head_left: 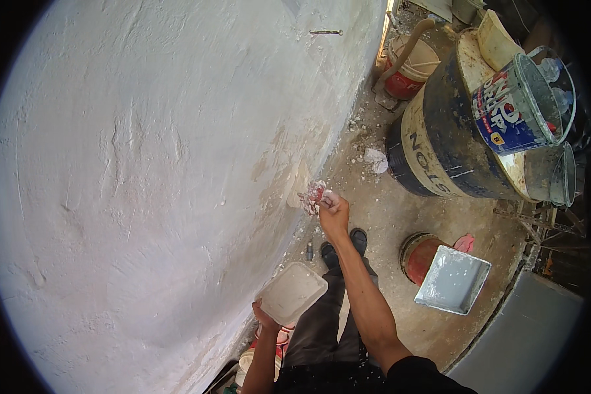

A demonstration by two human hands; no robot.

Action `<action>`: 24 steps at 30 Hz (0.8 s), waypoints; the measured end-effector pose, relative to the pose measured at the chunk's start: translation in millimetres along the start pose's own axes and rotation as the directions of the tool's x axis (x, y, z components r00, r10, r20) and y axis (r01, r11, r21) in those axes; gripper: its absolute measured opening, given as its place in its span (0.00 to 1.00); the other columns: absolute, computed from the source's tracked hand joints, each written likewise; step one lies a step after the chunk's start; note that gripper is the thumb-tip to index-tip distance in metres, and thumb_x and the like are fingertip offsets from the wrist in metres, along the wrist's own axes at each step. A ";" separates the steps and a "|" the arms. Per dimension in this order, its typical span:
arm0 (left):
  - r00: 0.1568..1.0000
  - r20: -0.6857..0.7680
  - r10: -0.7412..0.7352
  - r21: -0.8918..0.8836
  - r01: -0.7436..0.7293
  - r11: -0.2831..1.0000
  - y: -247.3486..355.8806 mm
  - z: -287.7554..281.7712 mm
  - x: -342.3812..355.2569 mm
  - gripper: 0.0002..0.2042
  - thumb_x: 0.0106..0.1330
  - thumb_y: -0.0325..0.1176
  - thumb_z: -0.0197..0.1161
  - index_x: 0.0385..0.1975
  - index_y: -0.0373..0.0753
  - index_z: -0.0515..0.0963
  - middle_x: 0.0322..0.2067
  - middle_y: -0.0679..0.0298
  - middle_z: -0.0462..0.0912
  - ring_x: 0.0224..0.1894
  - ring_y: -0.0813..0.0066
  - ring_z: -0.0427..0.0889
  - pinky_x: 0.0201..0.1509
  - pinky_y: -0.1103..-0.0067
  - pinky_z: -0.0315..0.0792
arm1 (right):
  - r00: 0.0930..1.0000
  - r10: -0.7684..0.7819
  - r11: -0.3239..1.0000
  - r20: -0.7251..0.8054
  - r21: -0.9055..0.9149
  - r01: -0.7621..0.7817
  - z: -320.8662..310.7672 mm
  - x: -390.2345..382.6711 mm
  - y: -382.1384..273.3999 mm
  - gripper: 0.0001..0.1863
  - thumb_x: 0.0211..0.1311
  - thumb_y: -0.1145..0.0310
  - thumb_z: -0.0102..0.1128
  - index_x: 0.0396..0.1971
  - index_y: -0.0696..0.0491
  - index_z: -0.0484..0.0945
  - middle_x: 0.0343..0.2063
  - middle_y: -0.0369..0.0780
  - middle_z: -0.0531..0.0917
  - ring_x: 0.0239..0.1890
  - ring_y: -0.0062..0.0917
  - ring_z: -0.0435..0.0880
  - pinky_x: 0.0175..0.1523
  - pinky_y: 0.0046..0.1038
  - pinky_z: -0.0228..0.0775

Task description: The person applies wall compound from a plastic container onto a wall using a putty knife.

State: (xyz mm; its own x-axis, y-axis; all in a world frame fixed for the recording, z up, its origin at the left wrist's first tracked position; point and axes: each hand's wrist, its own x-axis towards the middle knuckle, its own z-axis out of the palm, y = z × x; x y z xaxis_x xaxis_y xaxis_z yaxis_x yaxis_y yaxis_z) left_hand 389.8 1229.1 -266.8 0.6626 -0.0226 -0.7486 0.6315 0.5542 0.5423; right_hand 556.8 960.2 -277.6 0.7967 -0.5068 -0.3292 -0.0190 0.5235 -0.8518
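Note:
My right hand (335, 213) grips a plaster-caked putty knife (314, 194) with some red on it, held at the lower part of the pale plastered wall (144, 164). A smear of wet beige plaster (294, 180) shows on the wall beside the tool. My left hand (264, 314) holds a shallow rectangular plastic tray (292, 289) by its left side, low near the wall; its inside is coated pale beige.
A dark drum (427, 131) carries buckets (512, 105) at the right. Behind it stands a red-and-white bucket (404, 85) with a wooden handle. A paint tray (452, 279) rests on a rusty red pail (417, 253). Debris and a small dark object (309, 251) lie near my feet.

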 end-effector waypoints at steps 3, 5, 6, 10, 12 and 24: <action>1.000 0.016 0.001 -0.032 0.000 0.999 -1.3 -6.6 1.3 0.31 0.54 0.52 0.41 0.53 0.36 0.68 0.49 0.55 0.73 0.51 0.54 0.73 0.54 0.63 0.67 | 0.999 0.013 1.000 0.043 -0.007 -0.013 5.8 -10.8 -7.8 0.12 0.53 0.88 0.48 0.36 0.63 0.77 0.33 0.40 0.82 0.36 0.20 0.81 0.40 0.18 0.70; 0.999 0.043 -0.026 -0.080 0.029 0.996 -0.8 -7.6 1.0 0.33 0.52 0.50 0.44 0.55 0.34 0.65 0.52 0.53 0.72 0.53 0.54 0.71 0.56 0.64 0.65 | 0.999 0.001 1.000 0.051 -0.008 0.000 11.6 -18.0 -13.5 0.11 0.54 0.88 0.48 0.36 0.63 0.77 0.34 0.40 0.82 0.38 0.20 0.81 0.40 0.18 0.70; 0.999 0.044 -0.024 -0.082 0.027 0.996 -0.8 -8.2 -0.1 0.33 0.52 0.50 0.44 0.55 0.34 0.65 0.52 0.53 0.72 0.53 0.54 0.71 0.56 0.64 0.65 | 0.998 -0.011 1.000 0.058 -0.008 0.011 14.6 -21.5 -16.6 0.11 0.54 0.88 0.48 0.36 0.64 0.77 0.34 0.40 0.82 0.39 0.21 0.81 0.40 0.18 0.70; 0.998 0.059 -0.033 -0.065 0.037 0.997 3.2 0.7 -5.7 0.33 0.52 0.51 0.44 0.55 0.34 0.65 0.51 0.53 0.72 0.53 0.54 0.71 0.56 0.64 0.65 | 0.996 -0.010 1.000 0.088 -0.017 0.011 20.0 -33.3 -28.5 0.11 0.54 0.88 0.48 0.35 0.64 0.76 0.34 0.40 0.82 0.40 0.22 0.82 0.39 0.18 0.70; 0.997 0.070 -0.027 -0.074 0.032 0.997 5.2 2.2 -8.8 0.33 0.52 0.51 0.44 0.55 0.34 0.65 0.51 0.53 0.72 0.53 0.54 0.71 0.56 0.64 0.65 | 0.995 -0.025 0.999 0.098 -0.023 0.027 24.3 -38.8 -33.9 0.11 0.54 0.89 0.48 0.35 0.63 0.76 0.33 0.39 0.82 0.39 0.23 0.82 0.39 0.18 0.71; 0.997 0.080 0.021 -0.046 -0.018 0.999 12.8 13.2 -18.5 0.33 0.54 0.51 0.42 0.56 0.33 0.64 0.52 0.53 0.72 0.53 0.55 0.71 0.57 0.65 0.65 | 0.992 -0.022 1.000 0.121 -0.013 0.023 38.7 -56.9 -62.2 0.13 0.52 0.91 0.44 0.33 0.64 0.77 0.33 0.39 0.81 0.40 0.24 0.81 0.46 0.20 0.71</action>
State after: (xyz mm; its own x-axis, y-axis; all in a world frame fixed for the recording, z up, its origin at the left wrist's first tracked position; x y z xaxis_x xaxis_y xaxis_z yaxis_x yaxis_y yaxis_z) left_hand 390.9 1225.6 -241.0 0.7062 -0.0776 -0.7037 0.6006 0.5920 0.5374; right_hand 536.0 983.0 -190.1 0.8642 -0.4313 -0.2591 -0.0082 0.5028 -0.8643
